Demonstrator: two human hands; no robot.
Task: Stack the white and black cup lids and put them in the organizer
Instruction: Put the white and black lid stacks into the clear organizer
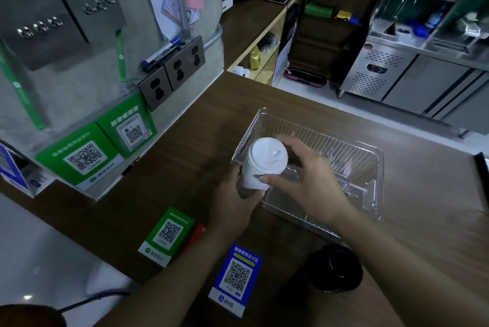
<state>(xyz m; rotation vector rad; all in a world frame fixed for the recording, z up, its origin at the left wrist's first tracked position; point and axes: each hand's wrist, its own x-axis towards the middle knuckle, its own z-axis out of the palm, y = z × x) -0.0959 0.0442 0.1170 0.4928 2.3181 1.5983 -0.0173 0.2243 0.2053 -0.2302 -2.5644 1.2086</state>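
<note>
White lids [266, 165]: I've got the whole stack up off the counter, both hands on it. My left hand [235, 194] is wrapped round the lower end from underneath, fingers curled on it. My right hand [304, 178] comes in from the side, thumb and fingertips closed round the upper part just under the top lid. Neither hand has anything else in it.

The stack's long axis is tilted: top lid faces up and a bit toward me, bottom end points down-left into my left palm. It sits over the near-left corner of the clear organizer [370, 157], which lies just beyond and to the right of my hands. So the way in is short, away from me and to the right, then down; my right hand is the nearer one to the tray. I'd guess the stack has to go lower and maybe flatter to clear the ribbed walls and the divider inside, but can't tell exactly how the compartments are split, too much glare.

Black lids [334, 268] are piled on the counter near my right forearm, well apart from the white ones, not yet in the organizer.
</note>
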